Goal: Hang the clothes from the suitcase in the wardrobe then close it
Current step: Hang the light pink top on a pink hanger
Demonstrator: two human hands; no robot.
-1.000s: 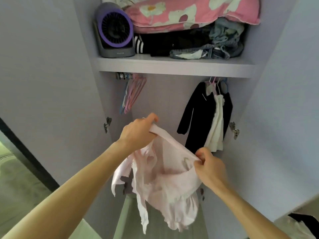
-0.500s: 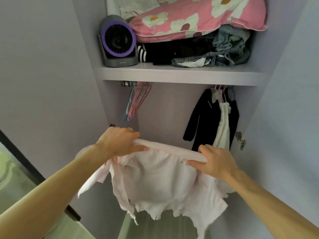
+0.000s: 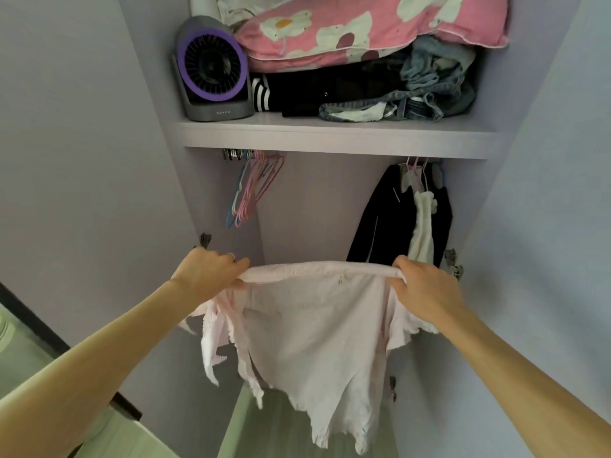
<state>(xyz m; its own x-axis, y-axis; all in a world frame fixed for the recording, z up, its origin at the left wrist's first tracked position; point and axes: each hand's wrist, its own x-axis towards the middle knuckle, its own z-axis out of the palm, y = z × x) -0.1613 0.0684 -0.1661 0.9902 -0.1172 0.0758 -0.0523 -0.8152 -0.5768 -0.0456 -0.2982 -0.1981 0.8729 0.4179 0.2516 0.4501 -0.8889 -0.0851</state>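
Observation:
I hold a pale pink garment (image 3: 314, 328) stretched flat in front of the open wardrobe. My left hand (image 3: 208, 276) grips its top edge on the left, and my right hand (image 3: 425, 285) grips the same edge on the right. The ragged hem hangs down between my arms. Several empty pink and blue hangers (image 3: 254, 190) hang at the left of the rail under the shelf (image 3: 334, 135). A black jacket (image 3: 383, 219) and a white garment (image 3: 421, 229) hang at the rail's right end. The suitcase is out of view.
On the shelf stand a grey and purple fan (image 3: 213, 69), a pink flowered pillow (image 3: 367, 26) and folded dark clothes and jeans (image 3: 426, 84). The wardrobe doors (image 3: 82, 160) stand open on both sides, with metal hinges (image 3: 453, 262) showing.
My hands have moved apart and upward, pulling the bunched pink garment out into a flat, taut spread. The view has tilted slightly downward, so the shelf sits lower in frame.

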